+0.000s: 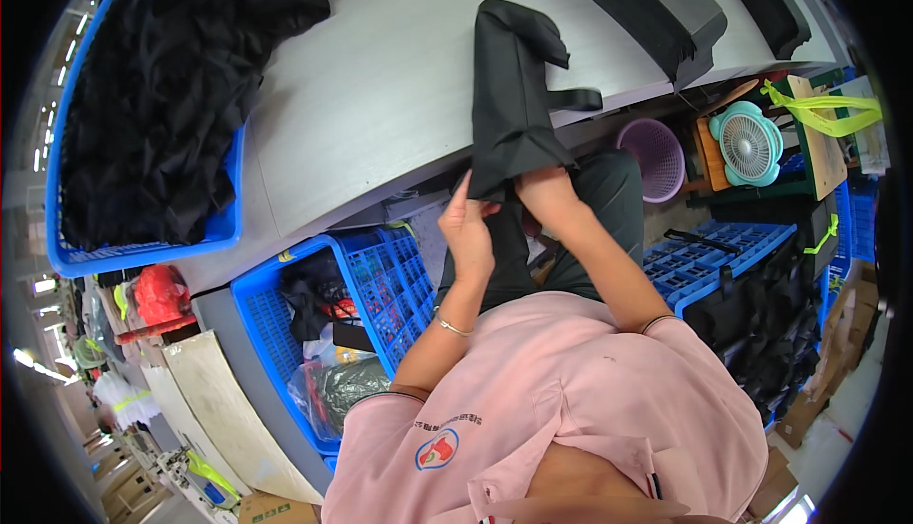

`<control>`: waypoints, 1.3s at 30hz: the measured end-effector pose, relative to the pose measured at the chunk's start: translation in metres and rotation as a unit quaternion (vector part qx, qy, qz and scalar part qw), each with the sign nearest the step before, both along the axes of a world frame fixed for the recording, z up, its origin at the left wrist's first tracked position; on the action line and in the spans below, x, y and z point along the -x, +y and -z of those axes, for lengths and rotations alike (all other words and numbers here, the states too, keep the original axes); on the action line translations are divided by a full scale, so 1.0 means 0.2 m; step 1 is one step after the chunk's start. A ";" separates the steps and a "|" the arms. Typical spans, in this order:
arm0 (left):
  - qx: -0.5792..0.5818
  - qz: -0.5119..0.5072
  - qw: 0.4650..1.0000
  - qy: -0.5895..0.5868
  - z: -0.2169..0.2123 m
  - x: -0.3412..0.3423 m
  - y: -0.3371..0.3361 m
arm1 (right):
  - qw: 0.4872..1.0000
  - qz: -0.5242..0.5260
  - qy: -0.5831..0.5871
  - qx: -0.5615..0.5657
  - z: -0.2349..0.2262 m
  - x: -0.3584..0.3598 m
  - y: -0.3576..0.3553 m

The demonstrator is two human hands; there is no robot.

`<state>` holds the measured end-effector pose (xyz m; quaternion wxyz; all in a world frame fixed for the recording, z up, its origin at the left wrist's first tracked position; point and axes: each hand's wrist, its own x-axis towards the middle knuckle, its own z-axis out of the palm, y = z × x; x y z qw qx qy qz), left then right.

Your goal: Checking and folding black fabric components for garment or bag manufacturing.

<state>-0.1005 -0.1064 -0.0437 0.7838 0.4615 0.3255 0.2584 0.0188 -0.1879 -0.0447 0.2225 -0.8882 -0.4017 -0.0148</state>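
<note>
A black fabric bag (514,110) lies partly on the grey table, its near end hanging over the edge toward me. A strap loop (576,99) sticks out on its right side, and its far end is folded over. My left hand (467,229) pinches the near left corner of the bag between thumb and fingers. At the near right edge, my right hand (550,193) is closed on the fabric, its fingertips hidden by the cloth.
A blue crate (152,260) heaped with black fabric stands on the table (328,110) at left. Stacked black fabric pieces (656,10) lie at far right. Below are a blue basket (390,281), a purple bin (652,158), a teal fan (747,144) and another blue crate (723,258).
</note>
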 end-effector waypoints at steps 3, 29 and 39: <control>0.038 0.011 0.999 -0.032 0.03 -0.04 -0.02 | 0.999 0.030 0.004 -0.024 -0.07 0.04 0.10; 0.169 0.081 0.982 0.000 0.18 -0.04 -0.07 | 0.995 -0.026 0.031 0.094 -0.08 0.05 0.22; -0.087 0.077 0.993 0.025 -0.05 0.25 0.03 | 0.993 -0.039 0.073 0.082 -0.11 0.08 0.10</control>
